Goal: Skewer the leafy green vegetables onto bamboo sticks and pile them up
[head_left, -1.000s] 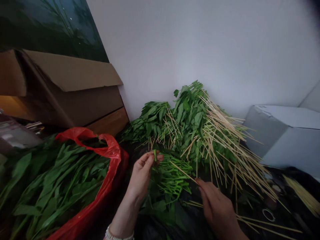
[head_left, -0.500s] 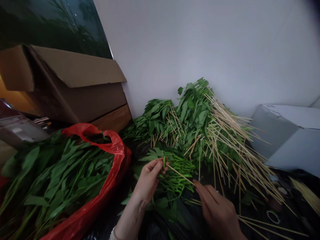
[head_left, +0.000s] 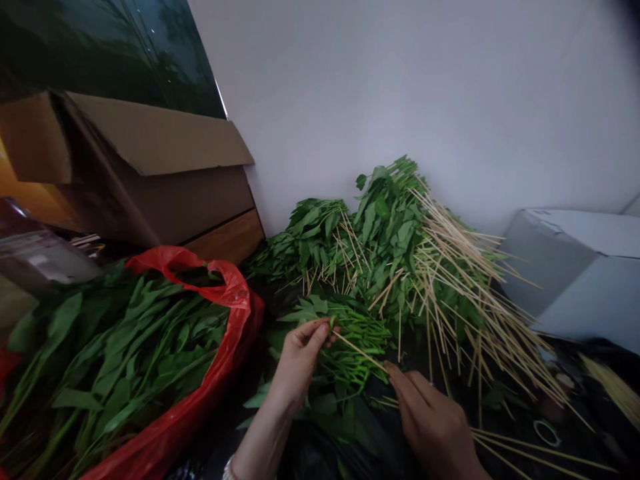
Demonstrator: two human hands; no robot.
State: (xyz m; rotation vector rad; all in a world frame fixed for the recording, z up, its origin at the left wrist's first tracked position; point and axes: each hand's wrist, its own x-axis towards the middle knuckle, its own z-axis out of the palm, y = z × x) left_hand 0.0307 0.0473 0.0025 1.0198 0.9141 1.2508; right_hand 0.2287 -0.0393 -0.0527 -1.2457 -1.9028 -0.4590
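My left hand (head_left: 299, 362) pinches a short green stem piece (head_left: 332, 323) between thumb and fingertips. My right hand (head_left: 431, 422) holds a thin bamboo skewer (head_left: 359, 351) by its near end, with the tip touching the stem piece. Under both hands lies a small heap of cut green stems (head_left: 353, 347) on black plastic sheeting (head_left: 320, 453). Behind it rises a pile of leafy greens threaded on skewers (head_left: 400, 247), sticks fanning out to the right.
A red plastic bag (head_left: 220, 373) full of loose green leaves (head_left: 120, 353) lies at the left. An open cardboard box (head_left: 150, 173) stands behind it. A white box (head_left: 575, 267) sits at the right, loose skewers (head_left: 530, 447) and a rubber band (head_left: 546, 433) near it.
The view has shifted slightly. My left hand with the stem piece has come lower and closer to the skewer, whose tip now meets the stem.
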